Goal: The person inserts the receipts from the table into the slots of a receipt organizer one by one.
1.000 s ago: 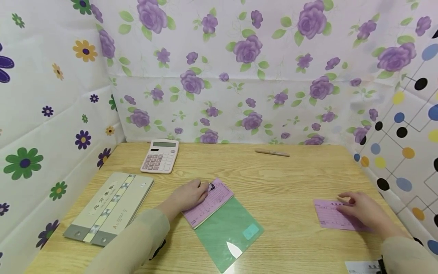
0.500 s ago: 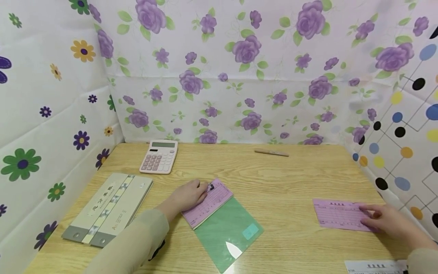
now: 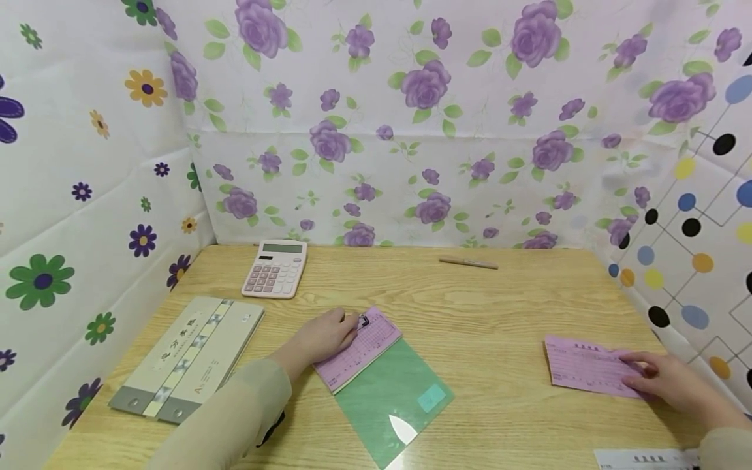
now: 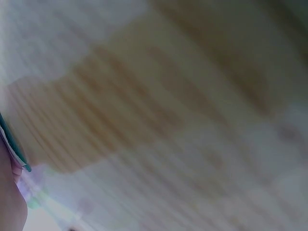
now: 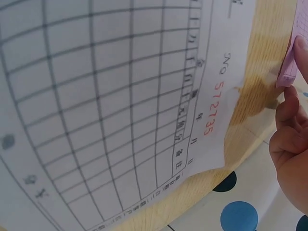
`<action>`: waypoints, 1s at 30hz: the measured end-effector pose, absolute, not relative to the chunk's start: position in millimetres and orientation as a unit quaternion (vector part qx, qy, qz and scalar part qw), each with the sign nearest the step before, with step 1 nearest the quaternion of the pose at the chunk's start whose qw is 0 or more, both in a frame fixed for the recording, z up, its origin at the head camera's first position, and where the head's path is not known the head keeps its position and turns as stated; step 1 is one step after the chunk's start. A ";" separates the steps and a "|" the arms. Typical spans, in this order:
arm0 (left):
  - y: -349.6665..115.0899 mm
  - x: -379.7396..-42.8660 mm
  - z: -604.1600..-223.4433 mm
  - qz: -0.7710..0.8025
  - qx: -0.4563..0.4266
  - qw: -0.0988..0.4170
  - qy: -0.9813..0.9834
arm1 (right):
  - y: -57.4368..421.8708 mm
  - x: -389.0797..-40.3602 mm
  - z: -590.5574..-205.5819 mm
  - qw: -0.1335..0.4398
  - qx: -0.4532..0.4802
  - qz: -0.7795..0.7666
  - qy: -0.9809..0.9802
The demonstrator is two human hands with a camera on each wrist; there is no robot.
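Observation:
On the wooden table, a pink form pad (image 3: 352,358) with printed grids lies over a green folder (image 3: 392,406), a black clip (image 3: 365,320) at its top edge. My left hand (image 3: 329,334) grips the pad's upper left edge beside the clip, its fingers curled. At the right, my right hand (image 3: 666,382) pinches a pink slip (image 3: 590,367) by its right end between thumb and fingers. The slip's left end is raised a little. In the right wrist view, the same pink slip (image 5: 288,67) shows at the upper right, between thumb and fingers.
A white printed form (image 3: 643,459) lies at the front right edge. At the left are a beige ledger (image 3: 188,359) and a pink calculator (image 3: 276,269). A tan pen (image 3: 468,262) lies near the back. Floral cloth (image 3: 382,163) walls enclose the table.
My right hand has slid right to the slip's right end and pinches it there; the slip has lifted and tilted slightly. The left hand keeps its place on the pad.

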State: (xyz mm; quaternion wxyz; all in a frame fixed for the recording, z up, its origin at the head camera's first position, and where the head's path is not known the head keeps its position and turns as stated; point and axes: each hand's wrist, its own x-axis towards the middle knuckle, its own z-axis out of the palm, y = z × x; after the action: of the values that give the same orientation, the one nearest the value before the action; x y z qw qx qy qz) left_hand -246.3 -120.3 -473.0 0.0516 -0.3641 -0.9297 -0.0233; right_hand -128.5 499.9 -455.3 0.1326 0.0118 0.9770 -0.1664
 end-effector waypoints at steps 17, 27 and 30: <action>-119.5 -245.6 -472.6 -0.027 -0.362 0.053 -0.930 | 491.3 -125.6 -450.0 0.163 0.092 -0.279 0.942; -119.7 -245.3 -471.9 -0.027 -0.364 0.050 -0.930 | 490.2 -130.0 -448.9 0.137 0.111 -0.305 0.936; -119.8 -245.4 -471.8 -0.026 -0.365 0.051 -0.929 | 490.3 -132.8 -448.0 0.127 0.107 -0.291 0.942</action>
State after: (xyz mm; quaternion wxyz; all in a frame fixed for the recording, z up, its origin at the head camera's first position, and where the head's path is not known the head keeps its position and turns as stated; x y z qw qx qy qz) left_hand -245.4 -119.8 -471.8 0.0513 -0.3652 -0.9292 -0.0259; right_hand -132.8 490.3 -448.0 0.1275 0.1071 0.9423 -0.2906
